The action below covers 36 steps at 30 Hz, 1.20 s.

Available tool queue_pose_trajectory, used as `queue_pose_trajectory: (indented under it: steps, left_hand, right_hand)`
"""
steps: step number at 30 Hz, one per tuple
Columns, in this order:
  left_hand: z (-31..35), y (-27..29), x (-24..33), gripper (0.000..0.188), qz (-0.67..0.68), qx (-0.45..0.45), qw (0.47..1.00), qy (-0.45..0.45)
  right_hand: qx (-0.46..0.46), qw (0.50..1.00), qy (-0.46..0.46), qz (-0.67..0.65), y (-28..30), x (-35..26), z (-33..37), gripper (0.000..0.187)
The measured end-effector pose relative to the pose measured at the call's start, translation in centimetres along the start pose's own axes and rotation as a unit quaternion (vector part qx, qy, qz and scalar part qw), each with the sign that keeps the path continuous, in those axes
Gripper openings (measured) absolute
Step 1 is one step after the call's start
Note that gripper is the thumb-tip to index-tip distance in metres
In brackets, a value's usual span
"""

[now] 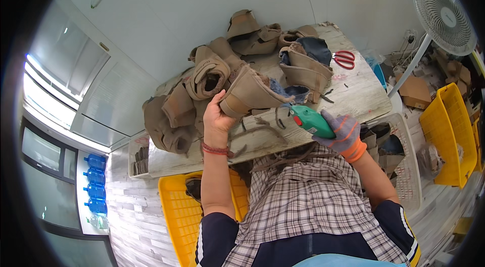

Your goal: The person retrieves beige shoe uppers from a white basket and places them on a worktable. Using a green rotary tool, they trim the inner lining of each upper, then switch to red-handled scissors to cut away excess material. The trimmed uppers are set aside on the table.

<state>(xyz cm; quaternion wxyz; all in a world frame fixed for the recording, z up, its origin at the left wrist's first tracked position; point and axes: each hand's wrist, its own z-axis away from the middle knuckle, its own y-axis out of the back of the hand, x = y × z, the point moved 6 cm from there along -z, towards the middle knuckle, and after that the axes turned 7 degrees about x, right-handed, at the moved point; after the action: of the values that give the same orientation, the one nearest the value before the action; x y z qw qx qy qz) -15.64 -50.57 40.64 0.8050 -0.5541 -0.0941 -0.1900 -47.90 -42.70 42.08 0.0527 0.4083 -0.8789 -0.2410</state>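
Note:
My bare left hand (217,118), a red cord round its wrist, is closed on the lower edge of a tan boot upper (252,94) with a furry lining. My right hand (347,136), in a grey and orange glove, grips a green handheld electric cutter (312,121). The cutter's tip is at the right edge of the upper; whether it touches is too small to tell. Beyond my left hand lies a heap of similar tan uppers (207,72). Another upper (303,70) with dark blue lining rests behind the held one. Trimmed strips (262,133) lie on the worn table (361,100).
Red-handled scissors (344,59) lie at the table's far right. A white standing fan (442,16) rises beyond it. Yellow crates stand at the right (444,135) and under the table's near left (174,211). A white crate (411,176) with pieces is by my right arm. Scraps cover my plaid apron (298,191).

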Motion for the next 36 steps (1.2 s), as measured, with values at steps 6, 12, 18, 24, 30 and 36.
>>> queue_pose_trajectory:
  steps: [6,12,18,24,30,36]
  left_hand:
    - [3.2,-2.2,-1.5,0.038,0.018,-0.041,0.995,-0.088]
    - [5.4,-2.9,-2.5,0.038,-0.001,-0.13,0.978,-0.162]
    - [6.9,-3.0,-3.6,0.038,-0.141,-0.198,0.932,-0.268]
    - [5.9,-1.3,-4.9,0.037,-0.32,-0.19,0.868,-0.329]
    - [5.7,-1.2,-6.0,0.029,-0.524,-0.152,0.702,-0.457]
    - [5.4,-1.1,-7.1,0.029,-0.679,-0.176,0.501,-0.506]
  right_hand:
    - [0.025,0.998,-0.041,-0.045,-0.1,-1.0,-1.0,0.065]
    - [0.005,0.992,-0.088,-0.094,-0.4,-1.6,-2.0,0.065]
    - [-0.046,0.957,-0.202,-0.202,-1.6,-1.6,-2.8,0.067]
    - [-0.061,0.917,-0.286,-0.27,-1.8,-1.6,-3.3,0.067]
    - [-0.04,0.862,-0.366,-0.348,-2.0,-1.2,-2.9,0.061]
    - [-0.064,0.806,-0.454,-0.375,-1.8,-0.4,-2.5,0.061]
